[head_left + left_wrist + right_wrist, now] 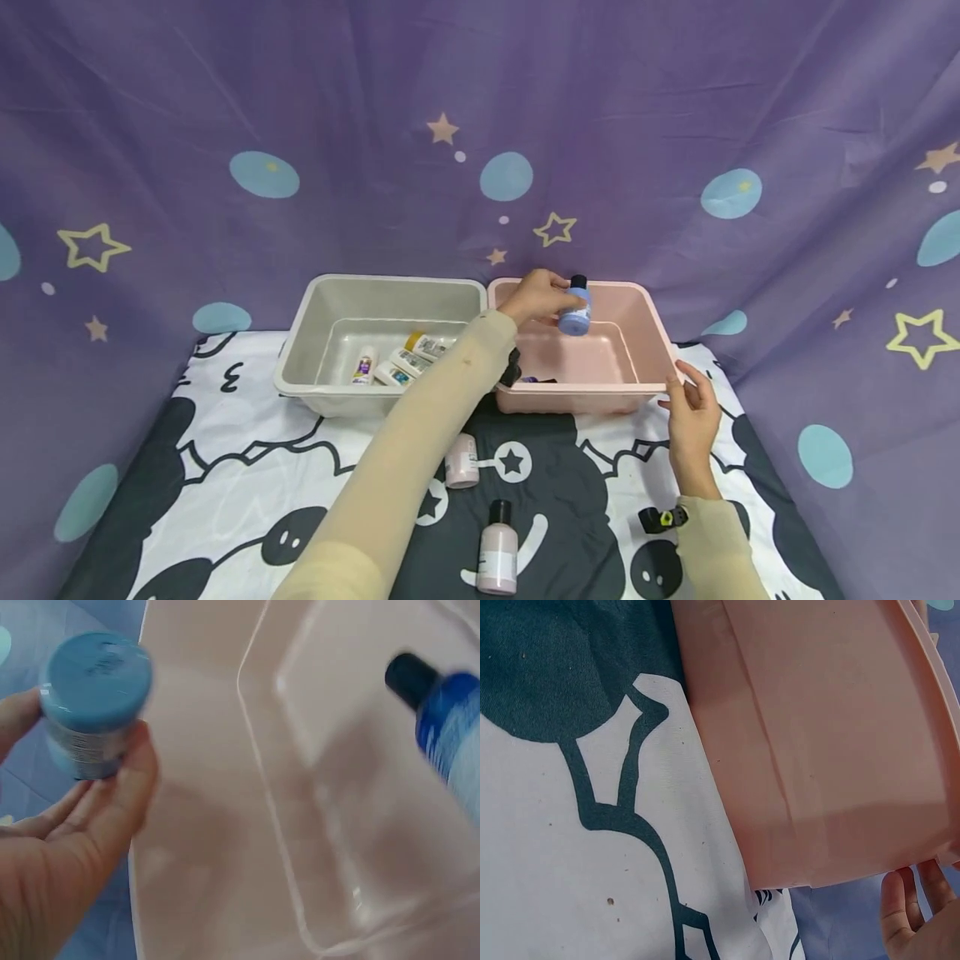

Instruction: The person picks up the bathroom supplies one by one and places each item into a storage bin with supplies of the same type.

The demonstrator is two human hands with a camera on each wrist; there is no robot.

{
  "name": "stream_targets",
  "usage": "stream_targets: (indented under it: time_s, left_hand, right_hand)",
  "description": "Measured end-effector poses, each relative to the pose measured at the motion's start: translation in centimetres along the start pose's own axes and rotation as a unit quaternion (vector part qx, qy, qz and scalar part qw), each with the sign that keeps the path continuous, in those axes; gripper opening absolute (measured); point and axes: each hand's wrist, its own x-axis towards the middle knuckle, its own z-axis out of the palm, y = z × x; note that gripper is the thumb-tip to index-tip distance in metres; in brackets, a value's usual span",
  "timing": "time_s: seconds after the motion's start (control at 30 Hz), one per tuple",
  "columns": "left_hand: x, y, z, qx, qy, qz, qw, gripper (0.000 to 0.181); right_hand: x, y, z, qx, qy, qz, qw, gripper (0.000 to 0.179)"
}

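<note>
Right here, at upper centre of the head view: one light blue bottle (575,321), pinched between thumb and fingers of the left hand (542,296), black cap up, just above the pink bin (633,317). Over to the right now, to the right hand (693,417): fingers fairly loose and extended, touching the pink bin's front right corner.

Counting up: two bins, pink and, just beside to the left, grey (375,300). Inside the grey, at least four white bottles (408,362), one with a yellow cap. Inside the pink, a single dark blue bottle (454,735), cut off by the right edge of the left wrist view. Down at bottom centre, two pale pink bottles (497,558), the nearer black-capped.

On to labels: white on the light blue and pale pink bottles, purple-marked on one of the white; print too small or blurred to read.

In the way: the left sleeve (420,442), slanting up from the bottom, hiding part of the grey bin. At lower right, a black device (652,521) at the right wrist. Underneath, a black-and-white cartoon cloth (240,483); behind, a purple drape (375,125) with stars and ovals.
</note>
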Motion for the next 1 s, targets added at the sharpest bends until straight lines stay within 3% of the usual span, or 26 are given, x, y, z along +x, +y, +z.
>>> stream_targets:
  time_s: [0.1, 0.3, 0.5, 0.6, 0.77, 1.0]
  left_hand:
    - [-0.1, -0.5, -0.3, 0.002, -0.018, -0.018, 0.9997, 0.06]
    - [-0.8, -0.7, -0.5, 0.026, -0.033, -0.057, 0.9975, 0.025]
    - [-1.1, -0.9, -0.4, 0.084, -0.025, -0.083, 0.9927, 0.027]
    - [-1.2, -0.9, -0.4, 0.084, -0.003, -0.089, 0.9925, 0.024]
    - [-1.3, -0.4, -0.4, 0.052, 0.031, -0.07, 0.9957, 0.02]
    - [-3.2, 1.3, -0.7, 0.044, 0.005, -0.006, 0.999, 0.039]
  right_hand:
    - [0.0, 0.0, 0.2, -0.001, -0.002, -0.001, 1.0, 0.035]
    - [-0.2, -0.3, 0.3, 0.002, 0.004, -0.002, 1.0, 0.034]
    - [-0.4, -0.3, 0.3, 0.006, 0.007, 0.002, 1.0, 0.033]
    - [-0.5, -0.3, 0.4, 0.004, 0.007, 0.004, 1.0, 0.034]
    - [-0.5, -0.3, 0.4, -0.004, 0.004, 0.004, 1.0, 0.034]
    - [-0.3, -0.1, 0.3, -0.008, 0.006, 0.002, 0.9999, 0.033]
